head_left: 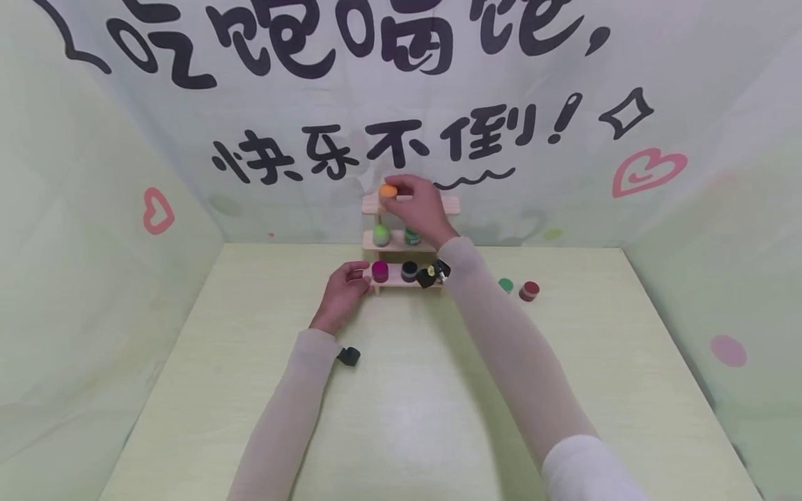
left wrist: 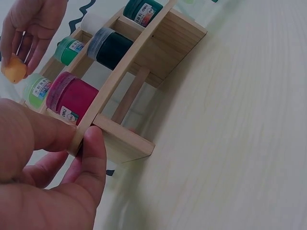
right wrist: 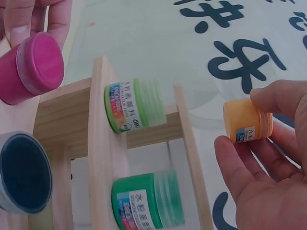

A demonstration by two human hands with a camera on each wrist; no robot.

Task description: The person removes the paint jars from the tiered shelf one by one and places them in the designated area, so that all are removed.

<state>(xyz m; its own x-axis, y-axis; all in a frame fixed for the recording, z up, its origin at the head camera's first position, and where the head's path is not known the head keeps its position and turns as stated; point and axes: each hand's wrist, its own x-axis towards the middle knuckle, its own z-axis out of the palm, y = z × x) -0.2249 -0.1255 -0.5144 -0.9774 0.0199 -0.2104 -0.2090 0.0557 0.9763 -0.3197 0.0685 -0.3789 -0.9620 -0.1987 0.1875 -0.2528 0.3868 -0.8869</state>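
Note:
My right hand (head_left: 418, 209) pinches a small orange paint jar (right wrist: 247, 120) between thumb and fingers, beside the top step of a small wooden tiered rack (head_left: 401, 241). With thumb and fingertips, my left hand (left wrist: 57, 163) grips the left end of the rack's lowest shelf. On that shelf, a magenta paint jar (left wrist: 73, 98) stands closest to the left hand, followed by a dark blue-black jar (left wrist: 110, 48) and a dark green jar (left wrist: 143, 11). The middle shelf carries a light green jar (right wrist: 134, 105) and a green jar (right wrist: 146, 201). My right forearm hides the rack's right side in the head view.
Right of the rack, a green-lidded jar (head_left: 505, 285) and a dark red jar (head_left: 529, 291) stand on the pale table (head_left: 401, 417). A printed cloth backdrop (head_left: 301, 209) rises close behind the rack, and cloth walls flank the table.

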